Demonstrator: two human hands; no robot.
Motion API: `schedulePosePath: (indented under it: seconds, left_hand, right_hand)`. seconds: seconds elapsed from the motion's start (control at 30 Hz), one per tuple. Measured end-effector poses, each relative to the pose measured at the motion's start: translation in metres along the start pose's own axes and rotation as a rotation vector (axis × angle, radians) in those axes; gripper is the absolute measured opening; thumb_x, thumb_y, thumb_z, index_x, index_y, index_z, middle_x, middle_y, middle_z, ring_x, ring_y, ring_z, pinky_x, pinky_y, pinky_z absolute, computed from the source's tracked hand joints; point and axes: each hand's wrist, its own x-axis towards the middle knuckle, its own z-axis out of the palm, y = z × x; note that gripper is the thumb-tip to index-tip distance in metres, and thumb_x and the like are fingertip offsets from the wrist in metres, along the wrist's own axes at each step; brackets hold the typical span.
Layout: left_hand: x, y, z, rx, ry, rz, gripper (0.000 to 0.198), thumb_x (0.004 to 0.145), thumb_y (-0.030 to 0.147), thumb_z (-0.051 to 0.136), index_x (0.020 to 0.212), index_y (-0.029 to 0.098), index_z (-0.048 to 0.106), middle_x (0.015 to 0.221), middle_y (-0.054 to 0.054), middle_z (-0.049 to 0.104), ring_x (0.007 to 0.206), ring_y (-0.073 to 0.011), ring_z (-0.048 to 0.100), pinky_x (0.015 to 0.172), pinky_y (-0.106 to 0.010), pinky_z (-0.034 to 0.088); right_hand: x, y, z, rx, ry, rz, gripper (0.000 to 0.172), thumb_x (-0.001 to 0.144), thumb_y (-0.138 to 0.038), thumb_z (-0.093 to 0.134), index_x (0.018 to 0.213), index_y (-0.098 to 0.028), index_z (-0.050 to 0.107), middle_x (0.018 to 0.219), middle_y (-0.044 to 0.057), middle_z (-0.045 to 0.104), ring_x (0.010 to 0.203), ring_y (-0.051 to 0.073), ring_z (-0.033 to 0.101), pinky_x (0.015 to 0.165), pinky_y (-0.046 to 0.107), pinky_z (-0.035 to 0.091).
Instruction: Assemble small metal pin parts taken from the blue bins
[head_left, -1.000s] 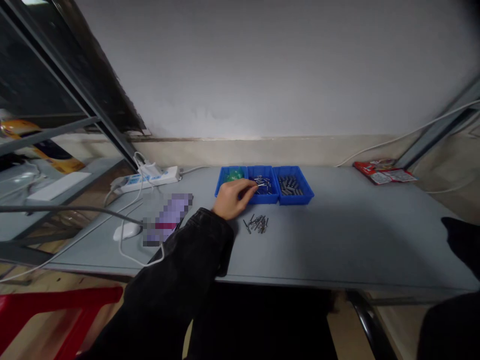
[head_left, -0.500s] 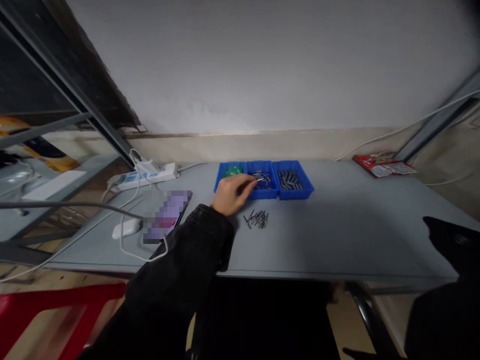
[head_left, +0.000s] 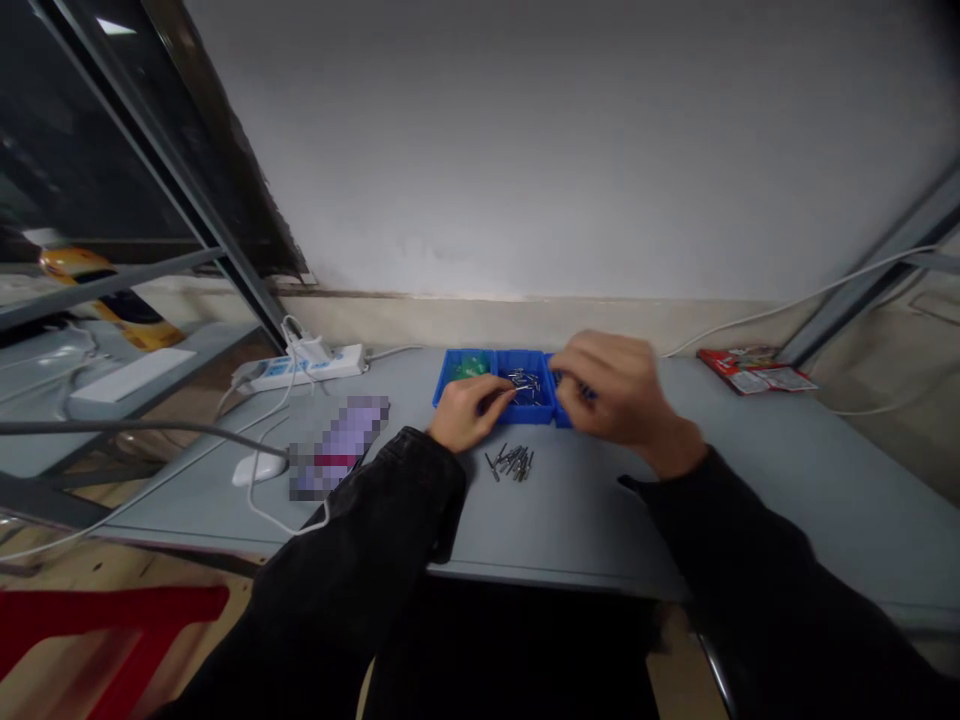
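Three small blue bins (head_left: 525, 385) stand in a row at the back of the grey table (head_left: 750, 480). The left one holds green parts (head_left: 469, 367), the middle one silver pins (head_left: 526, 382). My left hand (head_left: 466, 412) rests at the front of the middle bin, its fingers pinched together; what they hold is too small to make out. My right hand (head_left: 615, 395) hovers over the right bin and hides most of it, fingers curled down. A loose pile of dark pins (head_left: 511, 462) lies on the table just in front of the bins.
A white power strip (head_left: 307, 367) with cables sits at the back left, with a white mouse (head_left: 255, 466) and a blurred flat object (head_left: 337, 445) nearer. Red packets (head_left: 754, 367) lie at the back right. A red chair (head_left: 105, 630) stands at the lower left. A metal shelf frame (head_left: 187, 200) rises on the left.
My right hand has come in from the right edge and now hovers over the right bin. My left hand has stayed at the middle bin. The view has shifted slightly.
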Motion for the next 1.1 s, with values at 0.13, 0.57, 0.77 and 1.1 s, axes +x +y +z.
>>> schedulePosePath:
  seconds: [0.13,0.57,0.77,1.1]
  left_hand:
    - [0.000,-0.001,-0.001,-0.005,0.010,0.002,0.019,0.100,0.028,0.057,0.100,0.014,0.070,0.084,-0.004,0.071,0.067,-0.0113,0.060,0.068,-0.025,0.051]
    - [0.001,-0.005,-0.001,-0.015,0.019,0.008,0.020,0.100,0.028,0.057,0.099,0.014,0.072,0.094,-0.008,0.074,0.081,-0.0137,0.067,0.078,-0.029,0.055]
    - [0.000,-0.005,0.000,-0.009,0.018,-0.002,0.020,0.099,0.029,0.059,0.097,0.014,0.072,0.089,-0.006,0.073,0.074,-0.0125,0.065,0.074,-0.028,0.054]
    - [0.001,0.001,0.002,-0.023,0.036,-0.003,0.021,0.100,0.031,0.058,0.096,0.014,0.072,0.086,-0.005,0.073,0.067,-0.0111,0.062,0.069,-0.026,0.052]
  right_hand:
    - [-0.003,0.005,0.044,-0.034,-0.126,-0.127,0.016,0.092,-0.018,0.050,0.095,-0.017,0.067,0.090,0.007,0.065,0.082,0.020,0.058,0.071,0.035,0.046]
    - [-0.033,0.008,0.081,0.050,0.024,0.102,0.021,0.104,-0.023,0.045,0.110,-0.018,0.064,0.101,0.007,0.068,0.092,0.019,0.064,0.081,0.034,0.052]
    - [-0.034,0.009,0.086,0.065,0.026,0.127,0.020,0.105,-0.027,0.046,0.104,-0.019,0.064,0.098,0.007,0.067,0.090,0.019,0.063,0.080,0.034,0.051]
    - [-0.035,0.007,0.085,0.172,0.011,0.161,0.016,0.103,-0.027,0.047,0.107,-0.018,0.061,0.098,0.007,0.066,0.089,0.019,0.062,0.080,0.033,0.050]
